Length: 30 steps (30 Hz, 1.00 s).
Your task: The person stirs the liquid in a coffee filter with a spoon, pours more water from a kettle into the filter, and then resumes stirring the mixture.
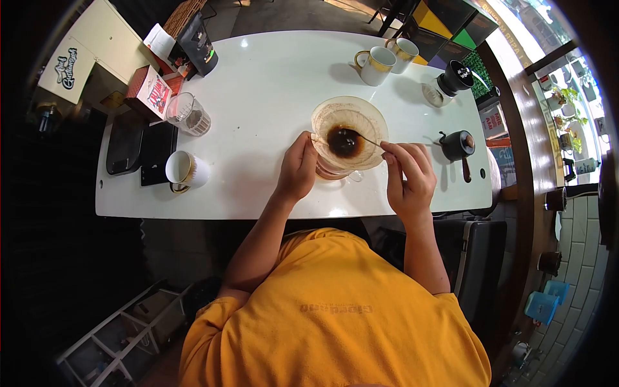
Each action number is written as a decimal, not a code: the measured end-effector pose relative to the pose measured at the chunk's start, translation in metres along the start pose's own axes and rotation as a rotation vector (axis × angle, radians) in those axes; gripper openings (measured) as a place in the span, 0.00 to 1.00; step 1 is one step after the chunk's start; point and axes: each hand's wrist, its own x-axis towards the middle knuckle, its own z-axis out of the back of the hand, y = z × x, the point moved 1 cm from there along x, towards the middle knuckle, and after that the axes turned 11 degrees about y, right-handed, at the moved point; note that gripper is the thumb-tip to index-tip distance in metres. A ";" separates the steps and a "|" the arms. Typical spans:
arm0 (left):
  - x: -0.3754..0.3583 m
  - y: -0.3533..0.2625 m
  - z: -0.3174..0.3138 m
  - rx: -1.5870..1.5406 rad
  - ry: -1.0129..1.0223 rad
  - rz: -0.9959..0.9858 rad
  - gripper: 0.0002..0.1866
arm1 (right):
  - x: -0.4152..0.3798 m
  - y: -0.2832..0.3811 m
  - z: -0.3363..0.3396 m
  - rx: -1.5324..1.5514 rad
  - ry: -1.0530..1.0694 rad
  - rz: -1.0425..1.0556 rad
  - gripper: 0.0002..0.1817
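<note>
The left hand (298, 169) is gripping the edge of the coffee filter (369, 113); the right hand (411, 175) is pinching a thin utensil (369, 138), dipping into dark liquid (342, 144). The filter is sitting over a glass vessel (330, 173) on the table (258, 97).

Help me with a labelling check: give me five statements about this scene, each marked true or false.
1. The right hand holds a thin utensil reaching into the coffee dripper. True.
2. The left hand is in the person's lap. False: it holds the side of the coffee dripper.
3. Dark liquid shows inside the coffee dripper. True.
4. Only one mug stands near the table's far edge. False: two mugs do.
5. The clear glass stands left of the coffee dripper. True.
</note>
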 end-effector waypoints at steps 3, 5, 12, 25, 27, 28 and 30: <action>0.000 0.002 0.000 0.004 -0.004 -0.006 0.13 | -0.002 -0.002 -0.002 0.053 0.022 -0.002 0.09; 0.000 0.003 0.000 0.009 -0.003 -0.006 0.12 | -0.004 -0.002 -0.002 0.076 0.027 -0.027 0.09; 0.000 0.003 0.000 -0.005 -0.010 -0.002 0.12 | -0.003 0.006 0.007 0.112 -0.030 -0.025 0.07; 0.000 0.002 0.000 0.002 -0.015 -0.002 0.12 | -0.003 0.005 -0.001 0.016 0.044 0.009 0.08; 0.000 0.002 0.000 0.001 -0.013 -0.004 0.12 | -0.002 0.004 -0.003 -0.002 0.029 0.002 0.09; 0.000 0.003 0.001 0.000 -0.011 -0.004 0.12 | -0.002 0.005 -0.004 -0.002 0.029 0.003 0.09; 0.000 0.004 0.001 -0.008 -0.009 -0.001 0.11 | -0.001 0.006 -0.003 -0.014 0.006 0.011 0.10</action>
